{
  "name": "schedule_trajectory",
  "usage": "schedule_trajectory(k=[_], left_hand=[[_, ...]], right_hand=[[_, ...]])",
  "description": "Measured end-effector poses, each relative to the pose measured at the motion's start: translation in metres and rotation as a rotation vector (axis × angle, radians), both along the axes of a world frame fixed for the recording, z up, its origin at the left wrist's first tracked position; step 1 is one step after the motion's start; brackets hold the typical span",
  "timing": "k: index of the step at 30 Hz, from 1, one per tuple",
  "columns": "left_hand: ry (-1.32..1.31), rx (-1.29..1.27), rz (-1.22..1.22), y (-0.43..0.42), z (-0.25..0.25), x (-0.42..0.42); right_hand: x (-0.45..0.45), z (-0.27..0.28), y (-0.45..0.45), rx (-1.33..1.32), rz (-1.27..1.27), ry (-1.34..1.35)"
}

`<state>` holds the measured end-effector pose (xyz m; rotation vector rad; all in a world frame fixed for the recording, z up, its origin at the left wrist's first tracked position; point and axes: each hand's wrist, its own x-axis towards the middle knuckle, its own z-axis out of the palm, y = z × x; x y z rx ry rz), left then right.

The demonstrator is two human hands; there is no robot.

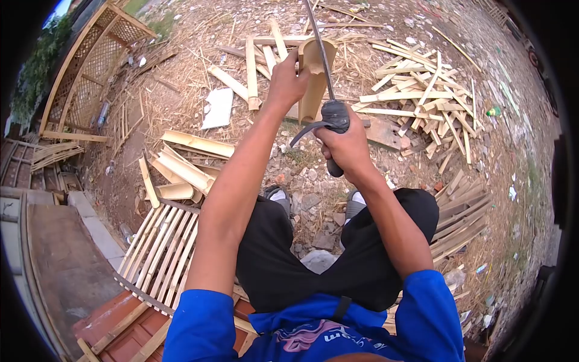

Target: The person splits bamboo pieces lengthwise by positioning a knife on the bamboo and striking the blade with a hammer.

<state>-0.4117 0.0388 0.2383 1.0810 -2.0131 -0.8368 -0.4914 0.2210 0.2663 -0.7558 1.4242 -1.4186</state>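
Near the top centre, my left hand [288, 81] grips the left edge of a split bamboo piece [315, 81], which stands upright with its hollow side showing. My right hand [347, 145] is wrapped round the dark taped handle [335, 114] of a long blade [322, 51]. The blade points up and away and crosses in front of the bamboo's right side. Whether it touches the bamboo I cannot tell. A dark strap [306, 130] hangs from the handle.
Bamboo strips [422, 96] lie piled at the right, with more split bamboo [187, 169] at the left. A slatted panel [160, 247] is at lower left, a lattice frame [90, 66] at upper left. A white sheet [218, 108] lies on the ground.
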Motion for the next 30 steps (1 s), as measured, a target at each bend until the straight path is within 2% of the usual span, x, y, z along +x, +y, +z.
schedule_trajectory(k=[7, 10, 12, 16, 20, 23, 26, 29, 30], left_hand=[[0.061, -0.034, -0.041, 0.013, 0.032, -0.008], [0.195, -0.019, -0.099, 0.004, 0.021, -0.013], [0.113, 0.056, -0.098, 0.002, 0.0, -0.012], [0.034, 0.095, -0.079, 0.004, 0.001, -0.022], [-0.08, -0.144, -0.072, 0.003, -0.007, -0.014], [-0.108, 0.316, -0.056, 0.039, 0.041, 0.011], [0.094, 0.864, -0.166, 0.088, 0.108, 0.027], [-0.056, 0.292, -0.176, 0.101, 0.067, 0.033], [-0.05, 0.343, -0.174, 0.102, 0.065, 0.033]], right_hand=[[0.001, -0.004, -0.001, -0.129, -0.07, 0.103], [-0.001, -0.001, 0.0, -0.085, -0.067, 0.102], [0.0, -0.006, 0.0, 0.012, -0.065, 0.079], [0.002, -0.026, -0.009, -0.089, -0.138, 0.162], [0.0, -0.018, -0.005, -0.053, -0.141, 0.145], [0.003, -0.011, -0.006, -0.051, -0.132, 0.065], [0.006, -0.011, -0.015, -0.149, -0.067, 0.028], [0.014, -0.007, -0.021, -0.318, -0.008, 0.001], [0.013, -0.007, -0.021, -0.288, 0.006, 0.005]])
